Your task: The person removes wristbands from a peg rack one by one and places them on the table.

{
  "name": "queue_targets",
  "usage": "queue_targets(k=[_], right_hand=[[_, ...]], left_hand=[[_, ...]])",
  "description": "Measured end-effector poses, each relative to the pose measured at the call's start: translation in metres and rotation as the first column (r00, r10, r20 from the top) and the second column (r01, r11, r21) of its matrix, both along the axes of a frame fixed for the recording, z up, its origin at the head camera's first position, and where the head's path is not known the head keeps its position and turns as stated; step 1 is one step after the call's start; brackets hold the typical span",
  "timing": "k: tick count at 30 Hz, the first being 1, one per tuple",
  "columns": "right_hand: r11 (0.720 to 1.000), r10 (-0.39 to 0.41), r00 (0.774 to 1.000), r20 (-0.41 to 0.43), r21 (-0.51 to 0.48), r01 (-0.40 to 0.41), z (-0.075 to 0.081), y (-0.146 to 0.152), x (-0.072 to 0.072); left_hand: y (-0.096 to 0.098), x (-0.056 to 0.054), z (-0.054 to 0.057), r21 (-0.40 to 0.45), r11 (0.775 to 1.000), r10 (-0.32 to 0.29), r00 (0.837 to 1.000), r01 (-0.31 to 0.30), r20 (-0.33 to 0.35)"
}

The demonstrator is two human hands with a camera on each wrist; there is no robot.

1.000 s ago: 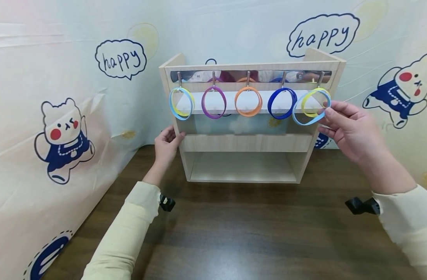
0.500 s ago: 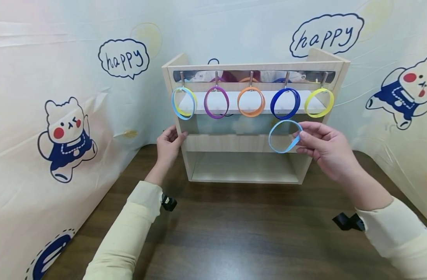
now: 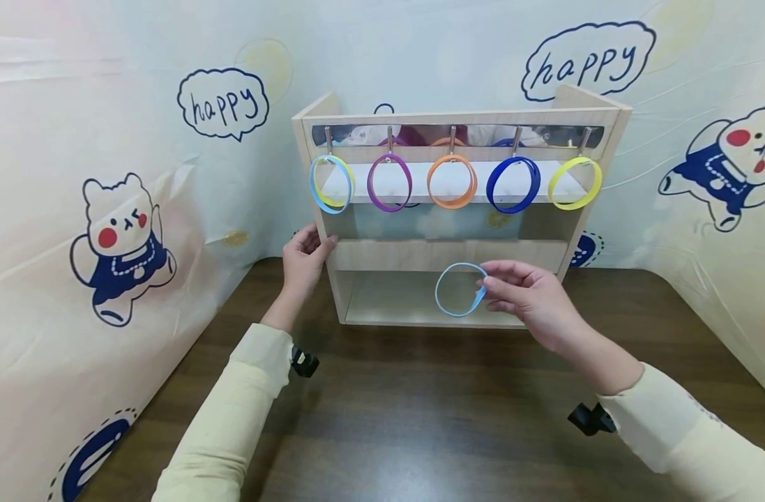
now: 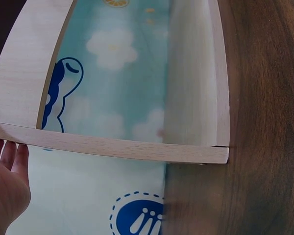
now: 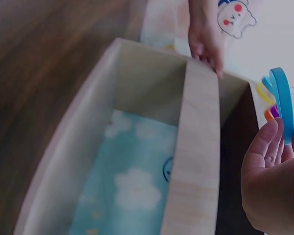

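Note:
My right hand pinches a light blue wristband between thumb and fingers, in front of the shelf's lower compartment. Seen from the right wrist, the band stands up from the fingertips. My left hand grips the left side panel of the wooden shelf, thumb at the front edge. From a row of metal hooks on the shelf hang a light blue band with a yellow one behind it, a purple band, an orange band, a dark blue band and a yellow band.
The shelf stands on a dark wooden table. Behind and to the left hangs a printed cloth with cartoon bears. A shiny strip runs behind the hooks.
My right hand has carried the light blue wristband away from the rightmost hook, down and to the left. The yellow band stays on that hook. The left hand keeps its hold.

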State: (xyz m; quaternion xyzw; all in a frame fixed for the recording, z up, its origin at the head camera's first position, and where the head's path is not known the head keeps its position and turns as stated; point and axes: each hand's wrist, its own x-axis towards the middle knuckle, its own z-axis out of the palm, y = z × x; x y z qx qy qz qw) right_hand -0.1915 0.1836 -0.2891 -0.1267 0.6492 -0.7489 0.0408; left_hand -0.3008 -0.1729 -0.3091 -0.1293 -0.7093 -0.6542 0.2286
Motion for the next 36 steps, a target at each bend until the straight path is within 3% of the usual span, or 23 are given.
queue_targets(k=[7,18,28,36], right_hand=[[0.998,0.017,1.0,0.012,0.053,-0.017,-0.024,-0.022,-0.004],[0.998,0.004,0.997,0.083,0.055,-0.009,-0.062,-0.063,-0.013],[0.994,0.041,0.989,0.14,0.091,-0.054,-0.088,-0.093,-0.019],[0.993,0.07,0.984,0.165,0.084,-0.085,-0.106,-0.113,-0.025]], left_hand=[[0.0,-0.001,-0.001,0.017,1.0,-0.002,1.0,0.002,-0.01],[0.0,-0.001,-0.002,0.009,1.0,-0.007,0.999,0.008,-0.033],[0.0,0.0,0.0,-0.004,1.0,-0.006,1.0,0.006,-0.012],[-0.007,-0.02,-0.018,0.004,1.0,0.011,1.0,-0.011,-0.009]])
